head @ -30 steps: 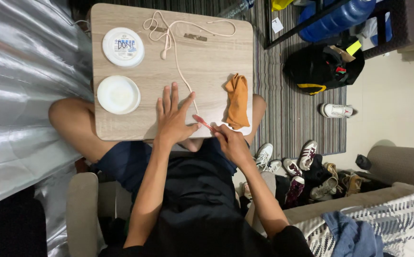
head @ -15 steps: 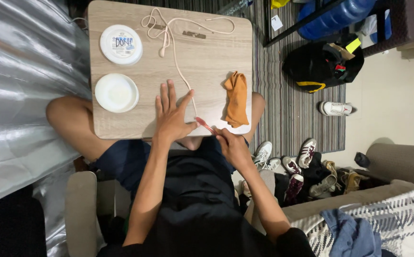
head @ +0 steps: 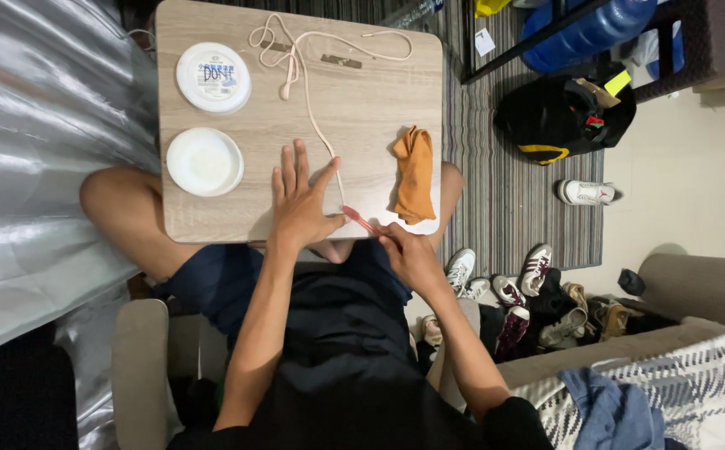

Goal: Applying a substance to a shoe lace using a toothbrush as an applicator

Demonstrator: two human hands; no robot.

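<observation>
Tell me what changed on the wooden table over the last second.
Almost nothing moved. The left hand stays flat on the wooden table, pinning the cream cord; the right hand still holds the pink toothbrush against it. The orange cloth, white lid and white tub kept their places.

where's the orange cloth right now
In the head view the orange cloth lies crumpled on the right part of the wooden table, just right of the cream cord and above the right hand.

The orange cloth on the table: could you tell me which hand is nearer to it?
Right. The right hand sits just below the orange cloth; the left hand lies flat farther to its left.
</observation>
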